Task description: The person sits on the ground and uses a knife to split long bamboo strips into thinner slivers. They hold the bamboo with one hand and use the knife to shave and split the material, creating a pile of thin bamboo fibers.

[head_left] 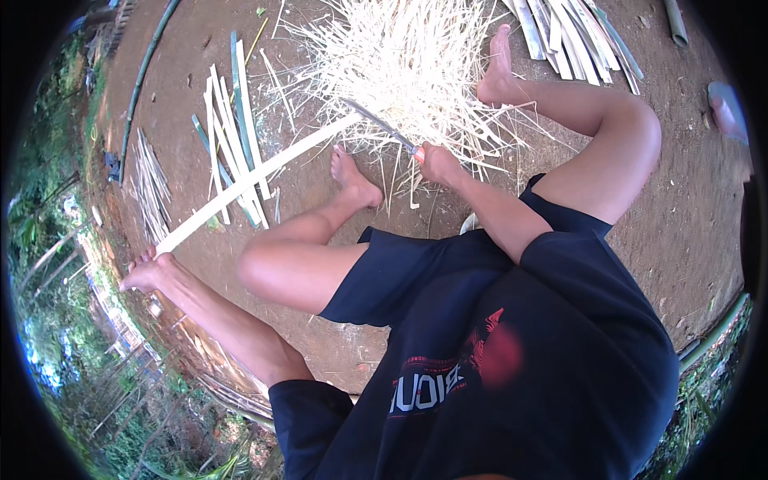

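Out at the far left, my left hand [147,270] is closed round the near end of a long pale bamboo strip [260,174]. The strip slants up and to the right, its far end by the heap of shavings. My right hand [438,163] grips a knife [386,129] by its orange-red handle. Its long blade points up and left and lies at the strip's far end; whether it cuts in or only touches, I cannot tell. Under and beyond the blade spreads a big heap of thin pale bamboo shavings [400,56].
Split bamboo strips [234,128] lie left of the heap, with a bundle of thin sticks [150,180] beyond. More slats [564,36] lie at the upper right. My bare feet [352,178] flank the heap on the dirt ground. Another person's foot [726,112] shows at the right edge.
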The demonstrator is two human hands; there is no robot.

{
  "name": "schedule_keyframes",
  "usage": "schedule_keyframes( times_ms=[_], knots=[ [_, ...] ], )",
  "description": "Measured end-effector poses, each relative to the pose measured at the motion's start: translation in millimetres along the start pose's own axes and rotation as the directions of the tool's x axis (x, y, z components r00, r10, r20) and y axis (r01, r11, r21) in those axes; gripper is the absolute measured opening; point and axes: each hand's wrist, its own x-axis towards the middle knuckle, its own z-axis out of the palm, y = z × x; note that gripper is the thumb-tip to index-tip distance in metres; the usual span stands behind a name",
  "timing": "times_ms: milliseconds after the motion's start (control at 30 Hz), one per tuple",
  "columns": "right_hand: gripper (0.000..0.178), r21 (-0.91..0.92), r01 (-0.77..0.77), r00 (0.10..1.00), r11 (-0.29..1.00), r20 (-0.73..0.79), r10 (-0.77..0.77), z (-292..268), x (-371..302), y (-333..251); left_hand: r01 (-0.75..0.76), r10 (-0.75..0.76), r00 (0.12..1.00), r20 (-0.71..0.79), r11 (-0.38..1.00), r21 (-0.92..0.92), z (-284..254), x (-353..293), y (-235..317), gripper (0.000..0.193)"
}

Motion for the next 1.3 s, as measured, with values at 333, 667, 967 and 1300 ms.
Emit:
schedule_keyframes(
  times_ms=[333, 667, 967, 1300],
  knots=[
    [0.035, 0.06, -0.113, 0.99, 0.992, -0.076, 0.117, 2, 20, 17, -0.019, 0.019, 1.0, -0.016, 1.0, -0.001, 3, -14, 4, 0.057],
    [0.034, 0.099, 0.07, 0.997, 0.993, -0.044, -0.065, 2, 10, -11, -0.021, 0.021, 0.998, -0.061, 1.0, 0.003, 10, -9, -3, 0.054],
    [0.032, 0.008, 0.05, 0.998, 0.999, -0.041, -0.05, -3, 21, -29, -0.032, 0.025, 0.997, -0.074, 0.995, -0.095, -35, -31, -4, 0.051],
    [0.028, 0.051, -0.075, 0.991, 0.996, -0.109, 0.08, 1, 45, 1, -0.006, 0.006, 1.0, -0.007, 0.99, -0.14, -46, -21, -8, 0.054]
  ],
)
